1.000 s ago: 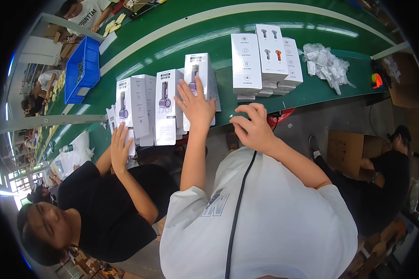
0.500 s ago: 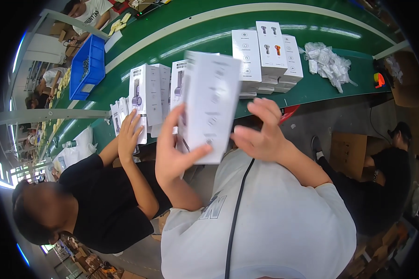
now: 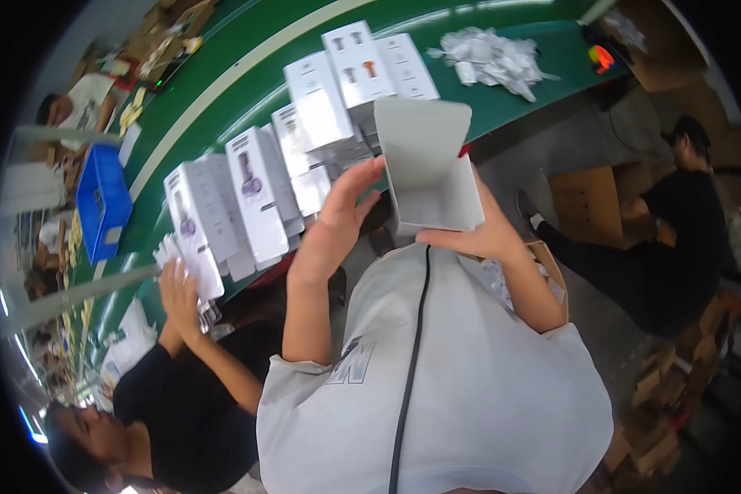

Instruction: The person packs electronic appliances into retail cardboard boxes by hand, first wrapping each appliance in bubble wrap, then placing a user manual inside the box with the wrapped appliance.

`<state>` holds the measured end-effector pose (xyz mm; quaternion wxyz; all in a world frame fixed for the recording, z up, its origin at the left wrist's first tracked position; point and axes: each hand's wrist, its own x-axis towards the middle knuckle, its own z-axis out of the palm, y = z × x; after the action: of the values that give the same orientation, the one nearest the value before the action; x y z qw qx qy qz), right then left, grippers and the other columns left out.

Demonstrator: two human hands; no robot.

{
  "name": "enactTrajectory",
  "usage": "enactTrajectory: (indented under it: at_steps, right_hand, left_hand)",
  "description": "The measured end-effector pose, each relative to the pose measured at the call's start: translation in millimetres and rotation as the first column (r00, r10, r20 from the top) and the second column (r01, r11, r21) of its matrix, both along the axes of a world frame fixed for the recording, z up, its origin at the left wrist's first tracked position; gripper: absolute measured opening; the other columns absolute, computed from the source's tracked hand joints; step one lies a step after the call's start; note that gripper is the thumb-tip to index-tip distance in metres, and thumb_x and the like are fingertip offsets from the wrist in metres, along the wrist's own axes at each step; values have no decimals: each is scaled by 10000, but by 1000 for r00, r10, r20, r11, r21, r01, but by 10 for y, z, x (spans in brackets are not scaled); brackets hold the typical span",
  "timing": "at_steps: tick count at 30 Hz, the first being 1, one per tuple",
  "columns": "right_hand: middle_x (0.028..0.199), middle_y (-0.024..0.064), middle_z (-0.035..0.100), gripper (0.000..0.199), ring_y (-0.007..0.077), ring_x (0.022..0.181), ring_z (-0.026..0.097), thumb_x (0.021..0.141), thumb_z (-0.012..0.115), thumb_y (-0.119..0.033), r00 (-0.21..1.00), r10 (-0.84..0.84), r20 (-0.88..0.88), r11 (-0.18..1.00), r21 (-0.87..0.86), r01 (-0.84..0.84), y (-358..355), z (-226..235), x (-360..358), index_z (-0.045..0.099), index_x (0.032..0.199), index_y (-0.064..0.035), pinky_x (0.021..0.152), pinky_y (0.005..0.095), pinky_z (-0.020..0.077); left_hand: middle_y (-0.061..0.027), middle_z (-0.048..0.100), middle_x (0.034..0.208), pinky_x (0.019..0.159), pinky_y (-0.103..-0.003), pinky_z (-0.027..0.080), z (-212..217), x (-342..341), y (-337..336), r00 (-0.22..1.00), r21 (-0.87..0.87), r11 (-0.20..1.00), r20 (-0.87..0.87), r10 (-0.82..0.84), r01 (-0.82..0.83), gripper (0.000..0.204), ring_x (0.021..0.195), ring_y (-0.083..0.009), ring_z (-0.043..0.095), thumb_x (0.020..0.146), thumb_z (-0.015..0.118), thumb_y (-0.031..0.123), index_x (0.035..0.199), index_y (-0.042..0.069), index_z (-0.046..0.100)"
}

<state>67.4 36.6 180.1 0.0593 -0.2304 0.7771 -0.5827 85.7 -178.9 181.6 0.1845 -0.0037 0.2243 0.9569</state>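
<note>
A white cardboard box (image 3: 433, 216) is held before my chest, its top open toward me and its lid flap (image 3: 422, 132) raised. The inside looks bare and pale grey. My right hand (image 3: 490, 221) grips the box, thumb along its near edge and the fingers partly hidden behind its right wall. Beside its left wall, my left hand (image 3: 335, 221) has its fingers stretched out. Whether those fingertips touch the box I cannot tell. Behind it on the green table stand several printed white boxes (image 3: 317, 99), some stacked.
A pile of clear plastic-wrapped pieces (image 3: 494, 62) and an orange-yellow tape roll (image 3: 601, 59) lie on the table. At left, a co-worker's hand (image 3: 178, 298) touches flat cartons. A blue bin (image 3: 103, 202) stands farther left. An open brown carton (image 3: 586, 202) sits at right by another person.
The box has turned from showing its printed side to showing its open top. My left hand has let go of it, and my right hand has taken hold. The view has shifted right.
</note>
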Motion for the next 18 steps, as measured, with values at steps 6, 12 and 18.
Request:
enactTrajectory:
  at_steps: [6, 12, 18]
  right_hand:
    - [1205, 116, 488, 825, 209, 1172, 431, 668, 782, -171, 979, 71, 191, 977, -212, -29, 120, -508, -66, 303, 1325, -29, 985, 369, 353]
    - [1051, 85, 564, 693, 198, 937, 569, 713, 746, -193, 676, 405, 615, 913, -303, -271, 537, -1285, -897, 395, 1294, -55, 847, 336, 458]
    - [1068, 191, 554, 575, 309, 1022, 534, 758, 681, -332, 763, -640, -93, 678, 400, 617, 937, -2712, -2388, 478, 1218, -55, 872, 403, 439]
  left_hand:
    - [-153, 403, 1335, 994, -351, 342, -224, -65, 508, 851, -765, 487, -519, -77, -422, 1005, 1179, -236, 450, 591, 854, 250, 1377, 13, 274]
    - [-139, 470, 1272, 956, -334, 383, -445, 77, 349, 902, -918, 183, -384, -197, -351, 951, 1151, -217, 482, 613, 824, 129, 1377, 3, 271]
    - [-158, 518, 1165, 883, -344, 430, -373, 289, 561, 923, -942, -40, -318, -218, -334, 922, 1049, -276, 537, 604, 824, 181, 1355, 11, 317]
